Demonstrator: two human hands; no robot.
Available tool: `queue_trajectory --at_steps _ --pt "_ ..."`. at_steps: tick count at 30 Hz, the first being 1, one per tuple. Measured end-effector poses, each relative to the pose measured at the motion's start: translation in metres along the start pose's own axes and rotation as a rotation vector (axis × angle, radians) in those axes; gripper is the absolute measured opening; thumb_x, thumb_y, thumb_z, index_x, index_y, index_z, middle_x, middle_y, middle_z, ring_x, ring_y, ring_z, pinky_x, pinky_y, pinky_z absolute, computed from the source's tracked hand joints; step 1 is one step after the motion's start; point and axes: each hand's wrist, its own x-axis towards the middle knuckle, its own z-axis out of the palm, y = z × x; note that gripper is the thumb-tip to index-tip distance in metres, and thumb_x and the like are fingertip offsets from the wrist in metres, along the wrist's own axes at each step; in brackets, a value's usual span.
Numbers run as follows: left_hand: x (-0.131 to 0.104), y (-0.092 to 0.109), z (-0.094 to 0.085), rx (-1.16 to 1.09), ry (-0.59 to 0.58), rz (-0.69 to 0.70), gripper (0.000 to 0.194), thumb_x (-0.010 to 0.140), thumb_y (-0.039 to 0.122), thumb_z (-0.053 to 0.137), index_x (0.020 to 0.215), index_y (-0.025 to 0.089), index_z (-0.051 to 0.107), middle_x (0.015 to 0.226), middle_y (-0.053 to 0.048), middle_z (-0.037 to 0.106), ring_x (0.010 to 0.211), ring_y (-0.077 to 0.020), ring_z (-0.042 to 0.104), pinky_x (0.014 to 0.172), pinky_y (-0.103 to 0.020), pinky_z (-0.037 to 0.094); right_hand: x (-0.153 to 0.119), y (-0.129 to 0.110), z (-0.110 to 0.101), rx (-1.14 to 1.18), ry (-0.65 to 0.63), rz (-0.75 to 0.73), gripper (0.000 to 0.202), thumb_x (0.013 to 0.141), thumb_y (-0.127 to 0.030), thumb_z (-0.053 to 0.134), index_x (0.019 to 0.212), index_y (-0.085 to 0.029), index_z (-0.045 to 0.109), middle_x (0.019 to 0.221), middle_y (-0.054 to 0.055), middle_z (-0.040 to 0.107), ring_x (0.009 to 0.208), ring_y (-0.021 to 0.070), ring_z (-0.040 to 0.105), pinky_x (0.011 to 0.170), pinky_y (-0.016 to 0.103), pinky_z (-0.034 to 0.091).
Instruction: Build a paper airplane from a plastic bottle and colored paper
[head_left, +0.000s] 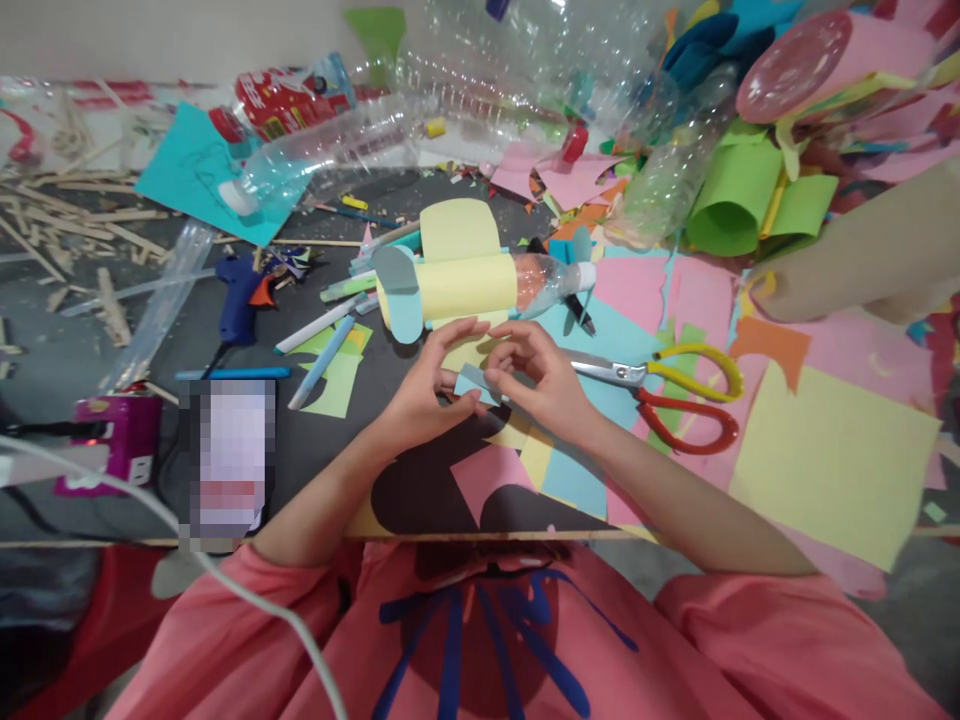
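Observation:
Between my two hands is a small light blue piece of paper (478, 384). My left hand (435, 385) pinches its left end, and the fingers of my right hand (536, 378) close on its right side. Just beyond my hands lies a plastic bottle (551, 280) wrapped in pale yellow paper (469, 287), with its white cap to the right. A rounded blue-grey paper strip (401, 293) sits at the left end of the bottle. Large scissors (622, 372) with one yellow and one red handle lie right of my right hand.
A blue glue gun (238, 300), markers (322, 362) and a phone (232, 455) are on the left. Bottles (330, 150) lie at the back. Coloured paper (832, 460) covers the right side, where another person's arm (862, 250) reaches in. A white cable (247, 595) crosses the lower left.

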Motion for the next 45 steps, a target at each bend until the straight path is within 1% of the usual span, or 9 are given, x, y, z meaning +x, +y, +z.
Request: queue_trajectory --at_steps 7,9,11,14,16,22,30,36,45 --pt "0.003 0.001 -0.006 0.051 0.224 0.101 0.038 0.084 0.029 0.067 0.118 0.024 0.052 0.128 -0.007 0.062 0.055 -0.0005 0.062 0.054 -0.014 0.055 -0.002 0.010 0.000 0.136 -0.030 0.071 0.034 0.080 -0.037 0.065 0.107 -0.026 0.048 0.080 -0.003 0.054 0.069 0.0114 0.055 0.065 0.027 0.047" --pt "0.004 0.005 -0.006 0.039 0.255 0.062 0.035 0.081 0.030 0.070 0.111 0.022 0.056 0.116 -0.005 0.067 0.052 -0.0007 0.060 0.050 -0.014 0.052 -0.001 0.012 -0.002 0.177 -0.005 0.077 0.036 0.079 -0.039 0.067 0.106 -0.025 0.048 0.080 -0.004 0.053 0.067 0.0105 0.054 0.065 0.026 0.047" --pt "0.006 0.010 -0.004 0.030 0.260 -0.018 0.029 0.079 0.034 0.072 0.100 0.019 0.060 0.092 -0.001 0.070 0.047 -0.0029 0.058 0.046 -0.015 0.049 -0.001 0.013 -0.004 0.199 0.017 0.083 0.037 0.078 -0.042 0.068 0.105 -0.025 0.048 0.080 -0.004 0.053 0.066 0.0101 0.053 0.064 0.026 0.048" --pt "0.007 0.018 -0.001 0.049 0.238 -0.132 0.024 0.079 0.039 0.070 0.080 0.017 0.060 0.054 0.005 0.058 0.040 -0.0060 0.054 0.042 -0.016 0.043 -0.001 0.013 -0.004 0.206 -0.001 0.100 0.038 0.077 -0.043 0.070 0.103 -0.025 0.049 0.079 -0.004 0.053 0.065 0.0098 0.054 0.064 0.026 0.049" --pt "0.007 0.021 0.001 0.075 0.220 -0.174 0.027 0.080 0.041 0.069 0.073 0.018 0.057 0.044 0.007 0.050 0.037 -0.0061 0.050 0.040 -0.016 0.037 -0.002 0.013 -0.003 0.206 -0.042 0.108 0.039 0.075 -0.044 0.071 0.102 -0.025 0.050 0.079 -0.004 0.054 0.064 0.0097 0.054 0.064 0.026 0.049" --pt "0.006 0.020 0.003 0.185 0.179 -0.149 0.022 0.078 0.035 0.064 0.067 0.019 0.056 0.041 0.009 0.042 0.032 -0.0040 0.036 0.036 -0.018 0.025 -0.002 0.010 -0.003 0.120 -0.121 0.144 0.029 0.080 -0.047 0.065 0.087 -0.022 0.052 0.070 -0.004 0.057 0.060 0.0112 0.056 0.062 0.028 0.049" --pt "0.007 0.021 0.004 0.307 0.121 -0.118 0.016 0.078 0.031 0.055 0.067 0.019 0.056 0.040 0.009 0.042 0.034 -0.0054 0.039 0.040 -0.018 0.028 -0.001 0.008 -0.002 0.046 -0.126 0.184 0.023 0.079 -0.043 0.061 0.077 -0.022 0.052 0.058 -0.004 0.055 0.054 0.0121 0.054 0.055 0.027 0.046" --pt "0.006 0.018 0.004 0.333 0.078 -0.160 0.014 0.078 0.030 0.054 0.068 0.019 0.055 0.037 0.010 0.039 0.032 -0.0055 0.038 0.039 -0.017 0.027 -0.001 0.007 0.000 -0.003 -0.134 0.176 0.019 0.078 -0.039 0.057 0.075 -0.021 0.051 0.060 -0.004 0.053 0.054 0.0115 0.050 0.054 0.027 0.042" --pt "0.006 0.022 0.004 0.193 0.003 -0.310 0.017 0.075 0.034 0.055 0.067 0.019 0.052 0.041 0.009 0.042 0.032 -0.0063 0.044 0.037 -0.016 0.031 -0.001 0.009 -0.001 -0.035 -0.167 0.102 0.015 0.081 -0.034 0.055 0.075 -0.020 0.052 0.061 -0.004 0.051 0.053 0.0104 0.046 0.053 0.025 0.038"
